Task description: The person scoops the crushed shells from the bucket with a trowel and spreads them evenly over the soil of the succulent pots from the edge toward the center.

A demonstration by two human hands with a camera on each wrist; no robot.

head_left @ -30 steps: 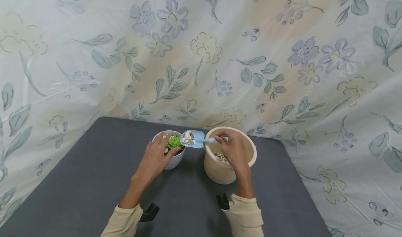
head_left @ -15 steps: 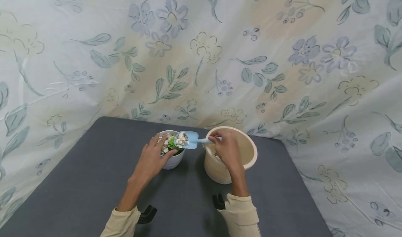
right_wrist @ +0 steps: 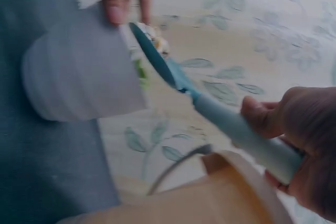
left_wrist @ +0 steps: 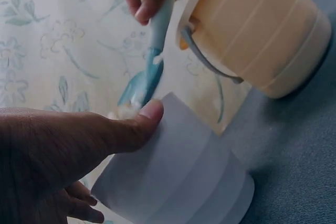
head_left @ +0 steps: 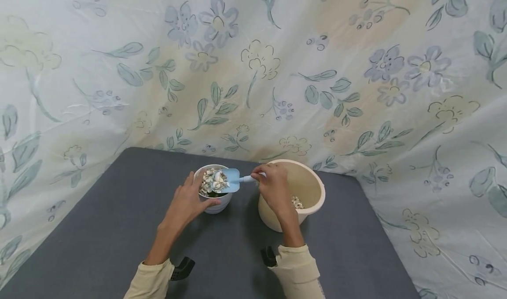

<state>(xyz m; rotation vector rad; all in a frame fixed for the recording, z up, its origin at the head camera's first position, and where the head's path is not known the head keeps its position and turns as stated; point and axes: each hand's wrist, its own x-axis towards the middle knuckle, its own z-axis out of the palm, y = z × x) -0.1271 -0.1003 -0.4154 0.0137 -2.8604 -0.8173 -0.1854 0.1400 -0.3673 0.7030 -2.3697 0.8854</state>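
Observation:
My left hand (head_left: 185, 204) holds a white ribbed flower pot (left_wrist: 181, 171) by its rim, thumb on the near side and fingers across the far side. Pale gravel (head_left: 206, 182) fills the top of the pot. A green plant (right_wrist: 140, 72) peeks out at the rim in the right wrist view; the trowel mostly hides it from the head camera. With my right hand (head_left: 274, 187) I grip the handle of a light blue trowel (head_left: 233, 179). Its blade lies over the pot's mouth, carrying white and brown pebbles (head_left: 220, 182).
Just right of the pot stands a cream bucket (head_left: 310, 180) with more pebbles (head_left: 296, 202) inside and a grey handle (left_wrist: 205, 59). Both containers are on a dark grey table (head_left: 130, 211), near its back edge. Behind hangs a floral curtain (head_left: 253, 92).
My right hand has moved left, carrying the loaded trowel from between the containers to over the pot, where it now covers the plant. The left hand stays at the rim, shifted slightly left.

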